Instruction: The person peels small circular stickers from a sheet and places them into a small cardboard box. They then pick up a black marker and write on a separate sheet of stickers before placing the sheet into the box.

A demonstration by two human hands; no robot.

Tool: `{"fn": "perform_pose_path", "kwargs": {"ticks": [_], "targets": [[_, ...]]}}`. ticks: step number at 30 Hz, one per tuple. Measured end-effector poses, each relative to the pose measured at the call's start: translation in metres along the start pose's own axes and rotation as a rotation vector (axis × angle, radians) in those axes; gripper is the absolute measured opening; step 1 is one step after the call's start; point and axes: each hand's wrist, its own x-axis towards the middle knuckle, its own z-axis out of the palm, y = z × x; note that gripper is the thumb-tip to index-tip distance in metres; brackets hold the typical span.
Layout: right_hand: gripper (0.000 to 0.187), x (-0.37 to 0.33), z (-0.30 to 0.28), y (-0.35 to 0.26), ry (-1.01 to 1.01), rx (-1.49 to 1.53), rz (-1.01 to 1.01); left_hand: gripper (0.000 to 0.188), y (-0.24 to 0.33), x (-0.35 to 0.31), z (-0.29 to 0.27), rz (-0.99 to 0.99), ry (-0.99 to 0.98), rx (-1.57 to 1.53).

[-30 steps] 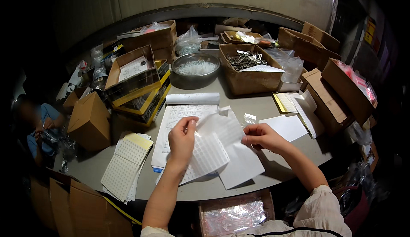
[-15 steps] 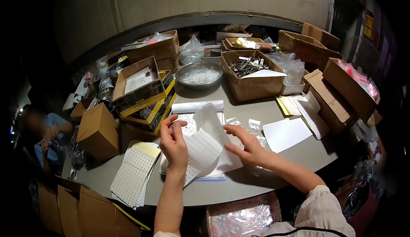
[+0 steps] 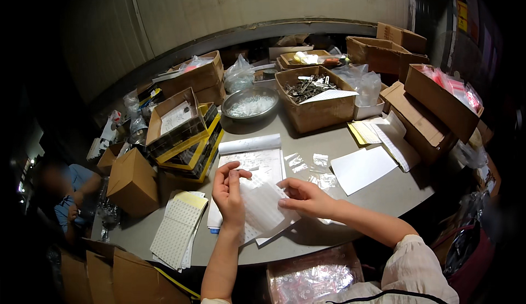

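Between my hands is a thin white sheet [image 3: 262, 208], partly see-through, with faint rows of small print, tilted above the table. My left hand [image 3: 229, 197] is at its left edge, fingers curled in and the thumb up against them, closed on it. My right hand [image 3: 308, 197] pinches the right edge between thumb and fingers. Under and behind the sheet lies a pad of written paper [image 3: 252, 150] with its top page rolled back. Several small clear plastic bags [image 3: 320, 161] lie just beyond my right hand.
Printed label sheets [image 3: 178, 230] lie left. Behind stand stacked black-and-yellow boxes [image 3: 192, 164], a metal bowl of clear small pieces [image 3: 249, 107] and a carton of metal parts [image 3: 315, 109]. White paper [image 3: 363, 170] lies right. A box of bagged parts [image 3: 312, 276] sits below the edge. A person [image 3: 79, 189] sits far left.
My right hand has closed from spread fingers onto the sheet's right edge. The sheet has come down from a raised, bent position and lies flatter between my hands. The view has shifted slightly.
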Motion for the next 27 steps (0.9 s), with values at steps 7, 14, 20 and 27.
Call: {"fn": "perform_pose_path", "kwargs": {"ticks": [7,14,20,27], "targets": [[0.031,-0.038,-0.008,-0.035,0.058,0.434,-0.032,0.024,0.082,-0.02,0.002,0.374,-0.003,0.684],[0.042,-0.086,0.014,-0.085,-0.07,0.54,-0.155,0.097,0.152,-0.087,0.044,0.473,-0.558,0.705],[0.033,-0.122,-0.001,-0.117,0.12,-0.03,-0.627,0.041,0.16,-0.1,0.039,0.061,-0.403,0.373],[0.035,-0.119,-0.005,-0.112,0.224,-0.464,-0.578,0.038,0.119,-0.12,0.056,-0.476,-0.371,-0.34]]}}
